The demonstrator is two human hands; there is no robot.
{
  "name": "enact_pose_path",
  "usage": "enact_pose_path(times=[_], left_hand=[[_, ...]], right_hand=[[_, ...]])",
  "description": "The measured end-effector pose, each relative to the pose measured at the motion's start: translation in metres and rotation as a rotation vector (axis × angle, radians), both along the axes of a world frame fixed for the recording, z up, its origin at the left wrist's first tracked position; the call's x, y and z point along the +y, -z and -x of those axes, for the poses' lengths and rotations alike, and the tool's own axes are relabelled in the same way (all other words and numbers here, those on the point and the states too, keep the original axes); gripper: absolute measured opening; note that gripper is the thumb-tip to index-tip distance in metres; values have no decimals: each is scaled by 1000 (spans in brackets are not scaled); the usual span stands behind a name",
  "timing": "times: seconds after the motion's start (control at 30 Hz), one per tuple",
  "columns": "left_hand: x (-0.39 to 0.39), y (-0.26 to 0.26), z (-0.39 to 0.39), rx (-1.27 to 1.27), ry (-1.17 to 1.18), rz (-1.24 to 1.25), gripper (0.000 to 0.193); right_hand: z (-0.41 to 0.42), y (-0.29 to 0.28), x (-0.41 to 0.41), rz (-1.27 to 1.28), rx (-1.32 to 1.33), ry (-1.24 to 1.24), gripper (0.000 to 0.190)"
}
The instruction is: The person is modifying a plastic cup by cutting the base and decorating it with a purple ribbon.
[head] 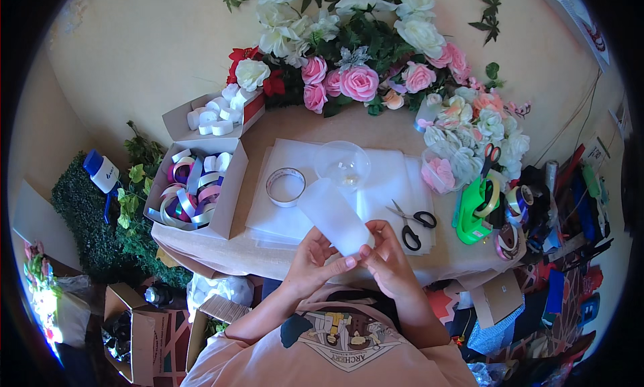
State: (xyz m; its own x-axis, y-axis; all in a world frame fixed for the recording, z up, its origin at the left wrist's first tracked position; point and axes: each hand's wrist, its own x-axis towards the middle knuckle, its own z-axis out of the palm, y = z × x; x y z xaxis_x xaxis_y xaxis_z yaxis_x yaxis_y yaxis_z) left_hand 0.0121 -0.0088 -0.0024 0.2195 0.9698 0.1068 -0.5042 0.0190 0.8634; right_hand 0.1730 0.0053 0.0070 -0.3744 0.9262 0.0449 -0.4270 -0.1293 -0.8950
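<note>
Both hands hold a white translucent cylinder (334, 216) over the near edge of the table, its near end between them. My left hand (319, 256) grips it from the left, with the thumb at its near end. My right hand (385, 256) closes on it from the right, fingertips touching its side. Beneath and beyond lie white translucent sheets (282, 221). On these rest a roll of tape (286, 187), a clear round plastic bowl (342, 160) with small items inside, and black-handled scissors (411, 223) spread apart, right of my right hand.
Boxes of ribbon rolls (193, 196) and white rolls (214, 116) stand at the left. Artificial flowers (359, 82) line the back. A green tape dispenser (473, 216) holds orange-handled scissors (490, 158) at the right, beside ribbon spools (518, 201). An open cardboard box (146, 336) stands on the floor.
</note>
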Motion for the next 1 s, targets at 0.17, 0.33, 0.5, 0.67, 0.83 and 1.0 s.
enact_pose_path(times=[0.17, 0.33, 0.5, 0.67, 0.83, 1.0], left_hand=[[0, 1, 1, 49, 65, 10, 74], [1, -2, 3, 84, 100, 15, 67], [-1, -5, 8, 102, 4, 68, 58], [0, -3, 12, 118, 8, 48, 54], [0, -8, 11, 148, -3, 79, 49], [-1, -5, 12, 155, -11, 64, 47]], right_hand=[[6, 1, -7, 188, 163, -188, 42], [0, 11, -6, 121, 92, -228, 42], [-27, -5, 9, -479, -896, 371, 19], [-80, -4, 19, -639, -1436, 741, 29], [-96, -3, 16, -471, -1439, 611, 31], [-94, -6, 18, -438, -1428, 606, 29]])
